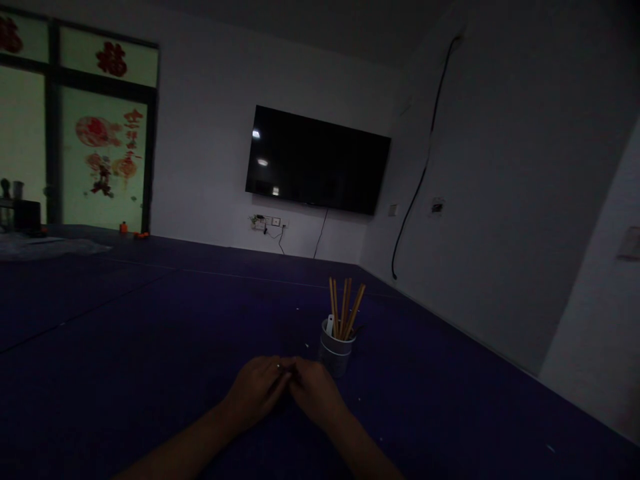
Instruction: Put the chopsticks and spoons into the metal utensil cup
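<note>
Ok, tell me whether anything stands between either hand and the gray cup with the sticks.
Nothing visible stands between the right hand and the gray cup. For the left hand, the right hand is in the way, on the direct line to the cup.

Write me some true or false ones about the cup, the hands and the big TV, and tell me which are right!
1. The cup has chopsticks standing in it. True.
2. The cup is lying on its side. False: it stands upright.
3. The left hand and right hand are close together. True.
4. The television is showing a bright cartoon. False: the television has a dark screen with a few small reflected lights.
5. A black cable hangs down the wall on the right. True.
6. The cup is on the left side of both hands. False: it stands just beyond the right hand.
</note>
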### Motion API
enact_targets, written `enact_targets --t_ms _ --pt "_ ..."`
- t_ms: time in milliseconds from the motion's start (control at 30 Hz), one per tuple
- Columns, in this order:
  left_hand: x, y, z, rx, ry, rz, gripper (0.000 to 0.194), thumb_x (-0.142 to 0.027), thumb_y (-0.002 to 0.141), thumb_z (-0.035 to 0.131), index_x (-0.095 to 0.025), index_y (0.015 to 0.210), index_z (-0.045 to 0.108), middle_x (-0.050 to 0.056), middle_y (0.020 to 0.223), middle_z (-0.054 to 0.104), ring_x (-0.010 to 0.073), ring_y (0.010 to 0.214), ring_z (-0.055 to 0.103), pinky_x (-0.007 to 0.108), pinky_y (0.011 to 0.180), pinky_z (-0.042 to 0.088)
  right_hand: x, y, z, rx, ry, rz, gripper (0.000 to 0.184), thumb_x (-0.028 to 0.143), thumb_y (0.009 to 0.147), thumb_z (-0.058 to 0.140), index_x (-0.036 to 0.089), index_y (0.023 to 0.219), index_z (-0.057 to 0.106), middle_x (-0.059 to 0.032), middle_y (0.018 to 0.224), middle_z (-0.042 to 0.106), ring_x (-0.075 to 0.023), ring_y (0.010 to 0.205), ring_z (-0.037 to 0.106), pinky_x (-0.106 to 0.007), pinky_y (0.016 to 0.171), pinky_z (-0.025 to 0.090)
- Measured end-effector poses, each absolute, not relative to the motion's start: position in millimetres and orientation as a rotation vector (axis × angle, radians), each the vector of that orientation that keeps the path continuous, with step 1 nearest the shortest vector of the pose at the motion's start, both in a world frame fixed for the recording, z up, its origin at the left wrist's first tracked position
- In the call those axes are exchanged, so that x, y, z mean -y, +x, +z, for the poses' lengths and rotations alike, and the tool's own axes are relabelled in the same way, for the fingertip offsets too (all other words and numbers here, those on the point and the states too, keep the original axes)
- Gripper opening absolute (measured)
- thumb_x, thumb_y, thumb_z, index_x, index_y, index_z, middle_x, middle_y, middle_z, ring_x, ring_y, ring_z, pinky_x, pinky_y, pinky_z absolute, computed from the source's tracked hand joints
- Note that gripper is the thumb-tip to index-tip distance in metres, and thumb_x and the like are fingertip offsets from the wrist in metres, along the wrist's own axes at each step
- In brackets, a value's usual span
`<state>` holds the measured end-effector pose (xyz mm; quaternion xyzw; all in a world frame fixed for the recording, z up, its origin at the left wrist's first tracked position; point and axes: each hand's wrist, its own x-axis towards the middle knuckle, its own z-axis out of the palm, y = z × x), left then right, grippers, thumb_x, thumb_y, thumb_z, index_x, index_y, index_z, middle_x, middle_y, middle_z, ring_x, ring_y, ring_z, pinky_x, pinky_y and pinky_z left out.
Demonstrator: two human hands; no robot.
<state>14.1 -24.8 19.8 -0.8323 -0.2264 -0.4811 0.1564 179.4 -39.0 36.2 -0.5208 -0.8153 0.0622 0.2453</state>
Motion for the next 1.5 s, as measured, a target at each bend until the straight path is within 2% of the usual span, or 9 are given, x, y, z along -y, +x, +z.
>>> enact_targets --t_ms 200,367,467,600,800,1000,1100,1233,1500 --pt "25.8 15.6 19.7 0.624 -2.372 -1.391 0.027 -0.022 0.095 0.033 -0.018 0.093 0.06 0.005 0.079 0.07 0.0141 0.072 0.066 0.026 0.066 0.054 41.4 178.3 37.1 2.247 -1.395 0.109 0.02 0.013 0.078 0.049 0.02 0.093 0.061 -0.0048 0.089 0.069 -0.018 0.083 0.064 -0.023 0.068 0.041" --pt "22.3 11.9 19.9 0.679 -2.266 -1.433 0.029 -0.02 0.095 0.029 -0.018 0.098 0.058 0.004 0.078 0.069 0.0144 0.068 0.065 0.026 0.063 0.053 49.8 178.2 40.9 2.178 -1.196 -0.034 0.044 0.016 0.078 0.049 0.022 0.122 0.053 -0.0017 0.085 0.07 -0.0159 0.072 0.065 -0.023 0.064 0.044" --pt "20.6 8.8 19.5 0.697 -2.305 -1.404 0.03 -0.017 0.092 0.029 -0.018 0.102 0.058 0.005 0.079 0.068 0.0152 0.069 0.064 0.027 0.063 0.053 56.1 177.8 40.2 2.138 -1.024 -0.205 0.045 0.028 0.084 0.048 0.02 0.128 0.05 -0.0018 0.078 0.07 -0.0155 0.064 0.064 -0.025 0.061 0.046" --pt "17.6 8.5 15.9 0.631 -2.389 -1.382 0.024 -0.02 0.091 0.035 -0.016 0.1 0.057 0.006 0.077 0.067 0.0162 0.069 0.063 0.027 0.061 0.052 59.4 173.4 37.9 2.068 -0.833 -0.437 0.04 0.041 0.09 0.044 0.017 0.12 0.057 -0.0064 0.081 0.071 -0.0169 0.064 0.065 -0.027 0.061 0.048" --pt "18.0 12.7 15.0 0.555 -2.334 -1.389 0.03 -0.021 0.095 0.028 -0.016 0.093 0.057 0.006 0.073 0.066 0.0155 0.065 0.062 0.027 0.059 0.052 56.9 165.3 39.6 1.983 -0.696 -0.634 0.03 0.023 0.097 0.036 0.016 0.107 0.063 -0.0065 0.078 0.072 -0.0143 0.061 0.066 -0.024 0.059 0.05" --pt "19.4 10.8 19.2 0.705 -2.314 -1.379 0.031 -0.023 0.095 0.032 -0.018 0.118 0.052 0.008 0.094 0.071 0.0161 0.082 0.068 0.028 0.07 0.055 56.4 182.5 39.3 1.834 -0.631 -0.688 0.033 0.021 0.096 0.034 0.02 0.091 0.066 -0.0052 0.073 0.071 -0.0148 0.065 0.066 -0.025 0.06 0.05" --pt "19.1 9.5 19.7 0.795 -2.325 -1.368 0.031 -0.026 0.094 0.036 -0.019 0.121 0.05 0.008 0.101 0.071 0.0161 0.087 0.069 0.029 0.075 0.056 55.1 204.9 42.0 1.685 -0.857 -0.718 0.042 0.035 0.097 0.029 0.023 0.084 0.067 -0.0063 0.072 0.07 -0.0184 0.071 0.067 -0.031 0.066 0.051" --pt "21.9 10.7 21.7 0.848 -2.359 -1.34 0.03 -0.025 0.093 0.036 -0.019 0.115 0.055 0.008 0.099 0.072 0.0168 0.086 0.069 0.031 0.076 0.057 51.1 232.8 56.1 1.33 -1.094 -0.653 0.061 0.056 0.094 0.016 0.022 0.069 0.061 -0.0086 0.066 0.064 -0.0204 0.064 0.063 -0.033 0.063 0.048" --pt "20.1 12.8 20.0 0.842 -2.41 -1.319 0.028 -0.023 0.092 0.036 -0.019 0.103 0.061 0.005 0.087 0.073 0.0163 0.075 0.07 0.028 0.068 0.056 41.5 243.9 74.3 1.147 -1.345 -0.505 0.074 0.067 0.088 0.01 0.017 0.074 0.062 -0.0136 0.079 0.067 -0.0226 0.068 0.062 -0.03 0.062 0.042"
